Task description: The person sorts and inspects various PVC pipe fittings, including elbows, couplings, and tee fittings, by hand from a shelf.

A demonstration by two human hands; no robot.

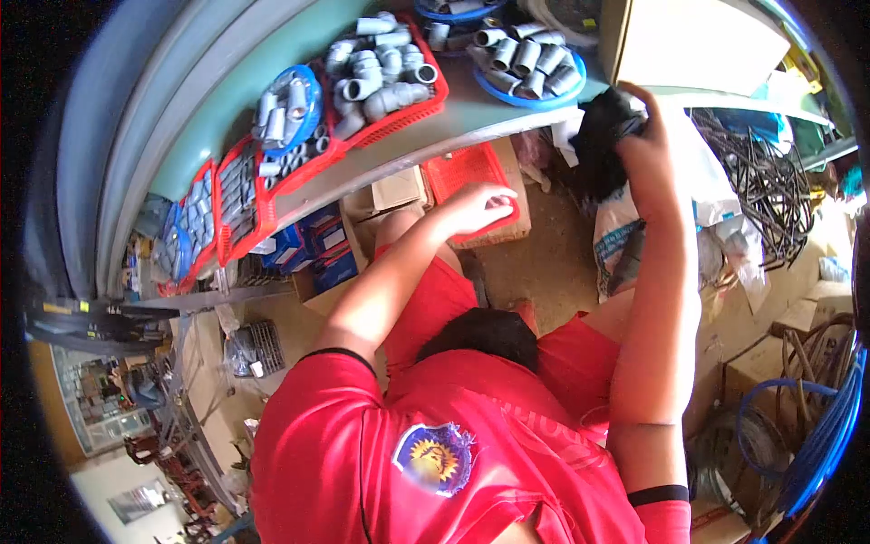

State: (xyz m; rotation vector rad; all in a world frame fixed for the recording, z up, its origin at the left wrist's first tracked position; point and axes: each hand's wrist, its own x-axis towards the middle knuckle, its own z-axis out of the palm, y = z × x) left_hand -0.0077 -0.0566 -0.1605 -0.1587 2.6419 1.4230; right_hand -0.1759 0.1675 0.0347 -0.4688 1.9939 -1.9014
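My right hand (648,150) is raised at the edge of the pale green shelf (471,122) and grips a crumpled black bag or cloth (600,140), which hangs just below the shelf edge. My left hand (476,207) reaches lower, under the shelf. Its fingers curl over the near rim of an empty red plastic basket (467,168) that sits on a cardboard box (507,231). Both bare forearms stretch out from the red shirt (381,453) that fills the bottom of the view.
On the shelf stand red trays (435,91) and blue bowls (535,95) full of grey pipe fittings (381,63), plus a cardboard box (698,45). Black cable coils (761,181), white sacks (716,218), blue hose (816,444) and cartons crowd the floor at right.
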